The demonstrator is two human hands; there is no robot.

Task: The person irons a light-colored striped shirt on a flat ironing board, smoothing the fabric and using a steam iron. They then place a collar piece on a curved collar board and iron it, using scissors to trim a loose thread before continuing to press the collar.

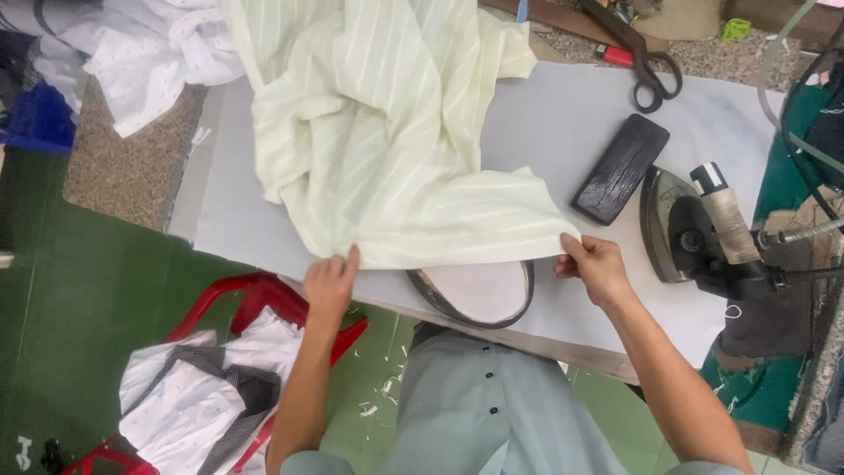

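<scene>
Okay, I've got the pale green striped cloth point(387, 132) spread over the white pressing board point(563, 132), its near hem along the board's front edge. Left hand point(330, 286) lies flat on the hem with fingers extended, pinching nothing; right hand point(596, 264) pinches the hem's right corner closed. I judge the cloth light, limp and quick to wrinkle, best held at hem corners. Room: bare board on the right, but the iron point(686, 233) and black block point(621, 169) sit near; scissors point(637, 53) are farther back.
</scene>
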